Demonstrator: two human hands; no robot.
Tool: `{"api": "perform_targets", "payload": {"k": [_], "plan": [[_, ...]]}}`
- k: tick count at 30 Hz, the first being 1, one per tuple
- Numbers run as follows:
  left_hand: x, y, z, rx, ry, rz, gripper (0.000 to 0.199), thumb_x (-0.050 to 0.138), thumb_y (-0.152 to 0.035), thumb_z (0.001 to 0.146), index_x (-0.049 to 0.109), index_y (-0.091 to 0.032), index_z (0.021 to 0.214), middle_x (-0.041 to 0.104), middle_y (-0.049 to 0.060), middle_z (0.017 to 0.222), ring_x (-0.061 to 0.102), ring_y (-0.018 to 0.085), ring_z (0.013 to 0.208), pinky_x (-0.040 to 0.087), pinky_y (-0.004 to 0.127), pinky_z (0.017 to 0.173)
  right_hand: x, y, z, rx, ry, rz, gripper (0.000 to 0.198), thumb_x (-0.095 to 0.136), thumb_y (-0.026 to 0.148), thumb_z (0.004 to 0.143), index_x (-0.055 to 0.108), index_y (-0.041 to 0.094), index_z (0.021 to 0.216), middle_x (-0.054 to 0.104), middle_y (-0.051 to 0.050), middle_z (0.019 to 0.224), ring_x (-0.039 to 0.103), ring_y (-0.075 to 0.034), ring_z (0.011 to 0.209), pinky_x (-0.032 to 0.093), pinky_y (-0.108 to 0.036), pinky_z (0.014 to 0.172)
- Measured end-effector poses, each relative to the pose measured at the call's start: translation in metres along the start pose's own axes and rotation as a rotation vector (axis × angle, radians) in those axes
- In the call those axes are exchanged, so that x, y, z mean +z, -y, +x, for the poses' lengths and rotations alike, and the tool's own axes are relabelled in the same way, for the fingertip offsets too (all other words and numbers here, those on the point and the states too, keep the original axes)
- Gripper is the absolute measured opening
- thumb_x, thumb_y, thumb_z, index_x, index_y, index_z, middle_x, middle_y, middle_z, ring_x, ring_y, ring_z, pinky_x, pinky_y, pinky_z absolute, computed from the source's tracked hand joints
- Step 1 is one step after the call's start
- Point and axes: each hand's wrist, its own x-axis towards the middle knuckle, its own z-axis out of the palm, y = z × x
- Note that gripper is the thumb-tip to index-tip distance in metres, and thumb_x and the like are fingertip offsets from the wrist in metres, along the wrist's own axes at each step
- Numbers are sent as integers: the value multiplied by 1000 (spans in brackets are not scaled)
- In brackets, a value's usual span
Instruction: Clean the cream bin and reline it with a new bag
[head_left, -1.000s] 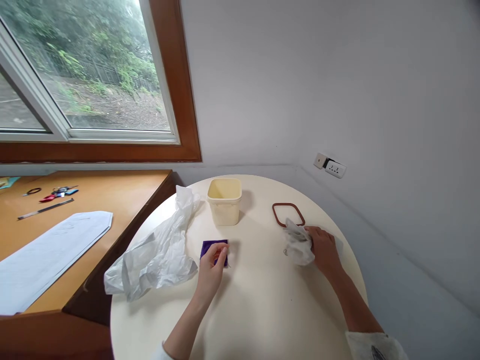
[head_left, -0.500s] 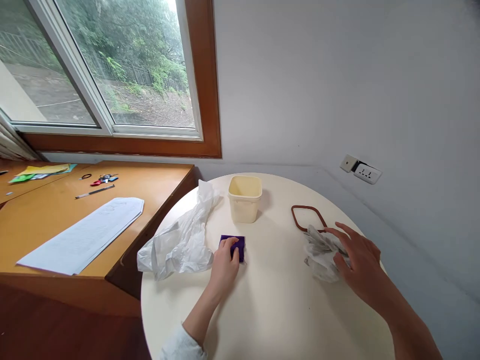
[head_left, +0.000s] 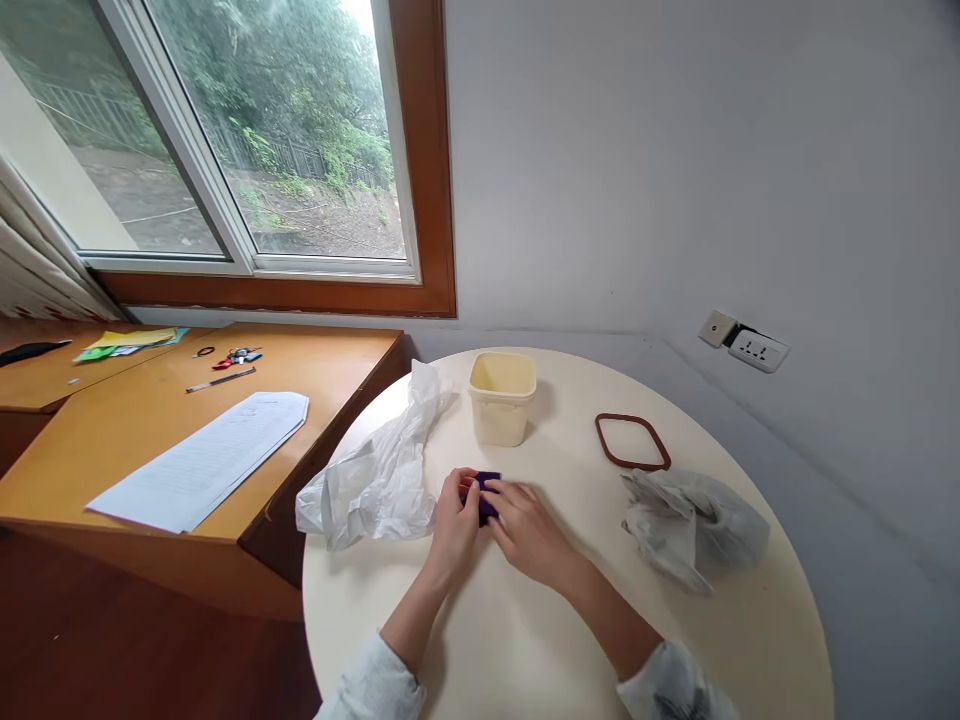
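On the round white table, a small folded purple cloth [head_left: 487, 510] lies in front of the cream plastic tub [head_left: 501, 415]. My left hand [head_left: 454, 525] grips the cloth from the left with curled fingers. From the other side my right hand [head_left: 531, 530] has its fingers on the cloth's right part. Between them the hands hide much of the cloth. The tub stands upright with its top uncovered. Left of my left hand spreads a crumpled white plastic bag [head_left: 382, 480].
A greyish, see-through plastic bag [head_left: 697, 525] lies at the table's right, with a brown rounded-square ring [head_left: 634, 464] behind it. Papers [head_left: 214, 455], a pen [head_left: 221, 380] and keys [head_left: 238, 357] lie on the wooden desk at left. A wall meets the table's back.
My right hand has left the greyish bag and come over to the purple cloth beside my left hand. The bag now lies more spread out. The view has shifted a little left.
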Motion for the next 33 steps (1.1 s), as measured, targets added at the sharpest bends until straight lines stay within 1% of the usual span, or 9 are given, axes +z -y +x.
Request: {"api": "perform_targets", "payload": {"k": [8, 12, 15, 19, 21, 24, 27, 30, 33], "plan": [[-4, -1, 2, 15, -146, -7, 15, 43, -30, 82, 53, -20, 88, 54, 6, 97, 50, 21, 95, 38, 40, 89, 32, -2, 16, 107, 66, -128, 23, 52, 15, 78, 57, 20, 100, 60, -7, 96, 53, -23, 91, 39, -37, 82], [-5, -4, 0, 40, -140, -51, 16, 41, -31, 83, 52, -20, 90, 54, 5, 96, 50, 20, 91, 39, 39, 87, 32, -2, 13, 313, 61, 67, 17, 50, 8, 71, 58, 17, 83, 59, -10, 93, 52, -25, 93, 36, -37, 85], [-7, -6, -1, 23, -169, -92, 17, 40, -32, 83, 51, -21, 91, 54, 5, 97, 50, 20, 91, 39, 38, 86, 27, -6, 11, 424, 43, 200, 12, 47, 11, 70, 57, 16, 76, 61, -9, 85, 54, -22, 84, 38, -33, 76], [-8, -5, 0, -30, -197, -181, 16, 42, -33, 82, 50, -21, 88, 54, 4, 93, 51, 19, 88, 40, 36, 82, 10, -17, 5, 552, 51, 475, 21, 36, 19, 75, 56, 16, 69, 60, -3, 65, 54, -15, 62, 39, -25, 58], [-8, -4, 1, -58, -206, -236, 15, 44, -33, 80, 51, -21, 85, 55, 3, 89, 51, 19, 87, 40, 35, 81, -3, -21, 1, 596, 41, 604, 27, 31, 23, 78, 57, 15, 77, 61, -2, 67, 55, -13, 59, 40, -23, 55], [-7, -2, 2, -93, -210, -285, 15, 46, -33, 79, 52, -20, 83, 55, 3, 86, 52, 20, 86, 41, 34, 79, -26, -18, -4, 727, -58, 1072, 28, 37, 34, 80, 57, 16, 88, 63, -3, 78, 58, -14, 65, 44, -25, 57], [-7, -1, 2, -111, -202, -297, 15, 46, -33, 79, 51, -20, 84, 55, 3, 87, 52, 19, 86, 41, 33, 78, -49, -9, 2, 875, -231, 1519, 24, 60, 35, 70, 60, 18, 86, 65, -2, 78, 60, -16, 71, 47, -27, 62], [-6, 0, 1, -118, -190, -303, 14, 45, -33, 79, 51, -20, 84, 54, 3, 86, 52, 18, 85, 41, 32, 77, -69, -5, 24, 825, -280, 1470, 29, 71, 32, 63, 62, 16, 86, 67, -4, 81, 61, -18, 78, 48, -27, 66], [-4, 1, 0, -117, -185, -304, 15, 45, -33, 79, 51, -20, 82, 54, 2, 83, 52, 18, 83, 42, 31, 75, -86, -15, 59, 574, -389, 1137, 36, 66, 41, 69, 61, 14, 92, 67, -7, 89, 61, -20, 85, 47, -30, 73]]}}
